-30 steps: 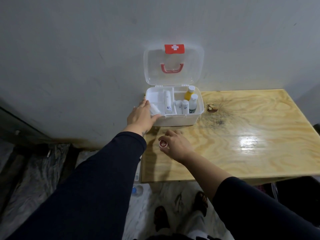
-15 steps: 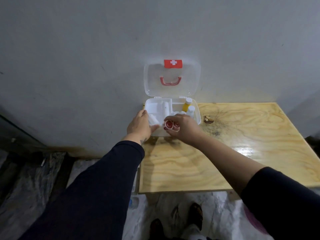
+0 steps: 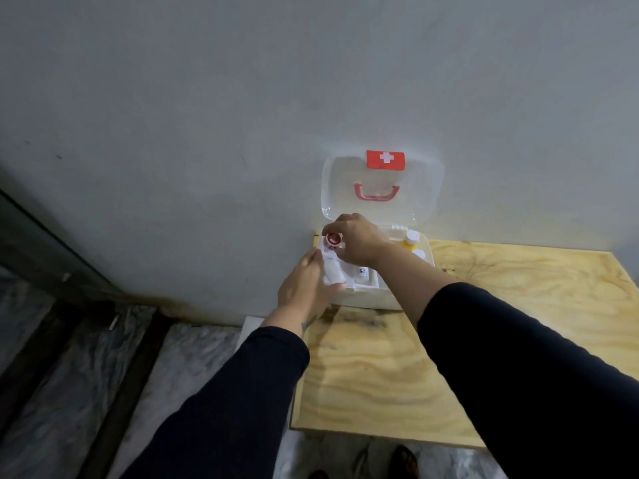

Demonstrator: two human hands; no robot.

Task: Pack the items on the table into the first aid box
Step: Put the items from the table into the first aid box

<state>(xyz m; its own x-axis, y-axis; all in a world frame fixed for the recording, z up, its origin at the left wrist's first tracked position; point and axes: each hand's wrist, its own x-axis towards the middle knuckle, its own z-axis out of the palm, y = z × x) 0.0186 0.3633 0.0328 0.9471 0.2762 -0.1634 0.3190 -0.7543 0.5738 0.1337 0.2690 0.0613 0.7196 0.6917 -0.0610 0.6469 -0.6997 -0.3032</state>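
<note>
The white first aid box (image 3: pixel 366 297) stands open at the table's back left corner, its clear lid (image 3: pixel 382 188) with a red cross leaning on the wall. My right hand (image 3: pixel 358 243) holds a small red-and-white tape roll (image 3: pixel 332 239) over the box's left end. My left hand (image 3: pixel 306 288) grips a white wrapped bandage roll (image 3: pixel 332 271) at the box's left edge. Inside, a yellow bottle (image 3: pixel 409 240) with a white cap and small white items show; my hands hide much of the interior.
The wooden table (image 3: pixel 466 340) reaches right and toward me, its left edge just beside the box. A grey wall (image 3: pixel 207 115) rises directly behind. Marbled floor (image 3: pixel 103 392) and my shoes lie below.
My right hand carried the tape roll from the tabletop up over the box's left end. My left hand closed on the white bandage roll. The camera tilted and shifted left.
</note>
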